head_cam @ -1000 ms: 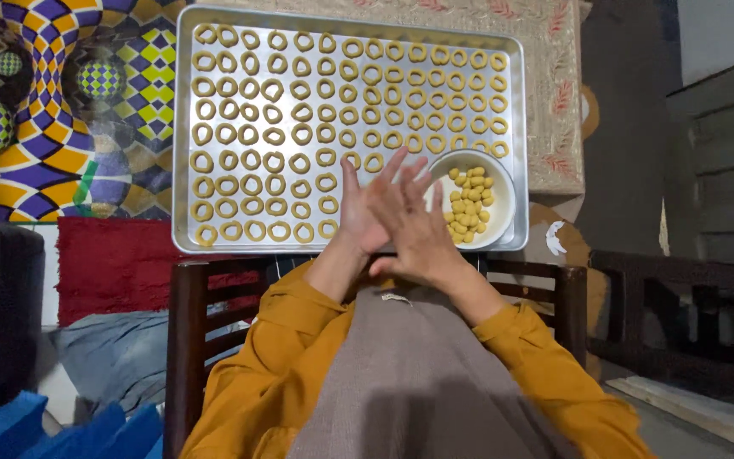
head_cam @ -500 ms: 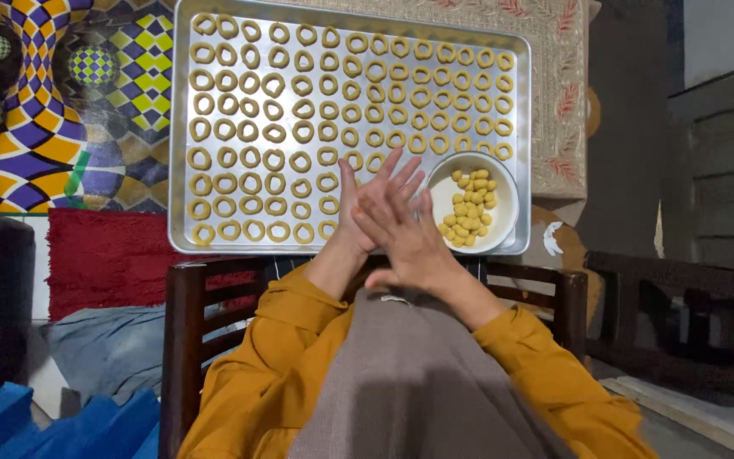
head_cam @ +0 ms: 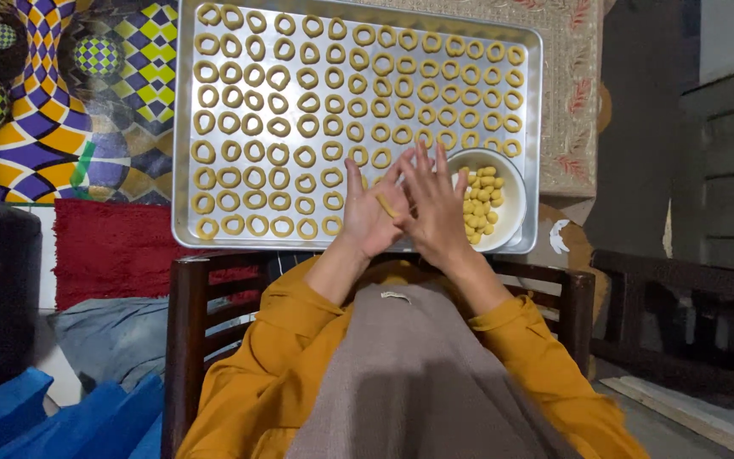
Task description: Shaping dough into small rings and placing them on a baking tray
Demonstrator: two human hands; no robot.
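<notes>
Nearest the camera, orange sleeves are reaching forward over a grey-brown lap cloth and the top rail of a dark wooden chair (head_cam: pixel 214 280). Just beyond the rail, the 2 hands are meeting palm to palm above the near edge of the tray: the left hand (head_cam: pixel 367 217) and the right hand (head_cam: pixel 435 208) are pressing a short piece of yellow dough (head_cam: pixel 386 205) between them, its end showing in the gap. The grip is flat and narrow, fingers stretched out rather than curled, holding only that dough.

Immediately right of the grip, a white bowl (head_cam: pixel 511 183) is sitting in the tray's near right corner, holding a heap of small yellow dough balls (head_cam: pixel 479 202).

Left of and beyond the grip, the metal tray (head_cam: pixel 184 127) is carrying rows of dough rings (head_cam: pixel 307 102) lying flat, filling it to the far edge. The tray is resting on an embroidered cloth (head_cam: pixel 571 93).
</notes>
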